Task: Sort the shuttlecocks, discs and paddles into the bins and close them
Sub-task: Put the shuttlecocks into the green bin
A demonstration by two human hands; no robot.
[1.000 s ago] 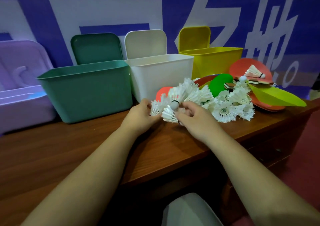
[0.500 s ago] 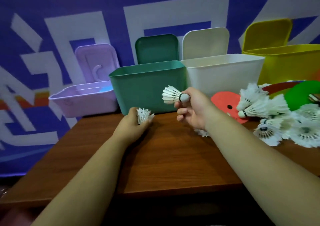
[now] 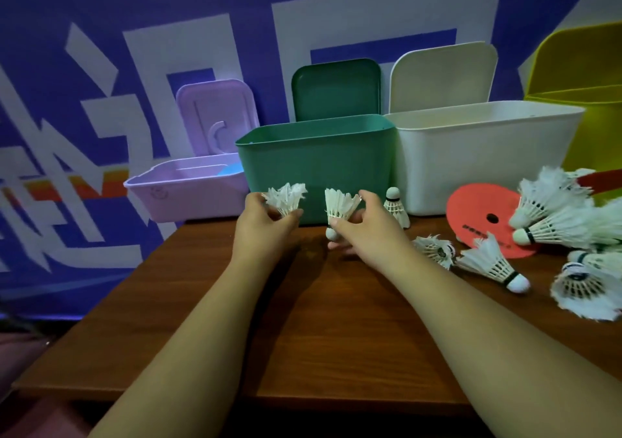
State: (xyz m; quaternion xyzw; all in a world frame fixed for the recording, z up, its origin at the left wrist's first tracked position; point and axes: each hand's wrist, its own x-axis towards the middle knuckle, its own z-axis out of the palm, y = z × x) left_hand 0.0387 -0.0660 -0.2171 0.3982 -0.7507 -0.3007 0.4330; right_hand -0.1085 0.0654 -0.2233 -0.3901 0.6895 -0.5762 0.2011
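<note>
From the head camera, the left hand [image 3: 266, 225] still pinches a frayed shuttlecock [image 3: 285, 198], feathers up, in front of the open green bin [image 3: 316, 165]. The right hand [image 3: 370, 235] grips a second shuttlecock [image 3: 340, 207]. Half a second ago this one lay sideways with its feathers pointing left; now it is upright with the cork down, lower and closer to the left hand. Both are above the wooden table [image 3: 336, 336], outside any bin. An upright shuttlecock [image 3: 395, 207] stands just right of the right hand. Loose shuttlecocks [image 3: 491, 262] and a red disc [image 3: 478, 209] lie before the white bin [image 3: 488, 155].
</note>
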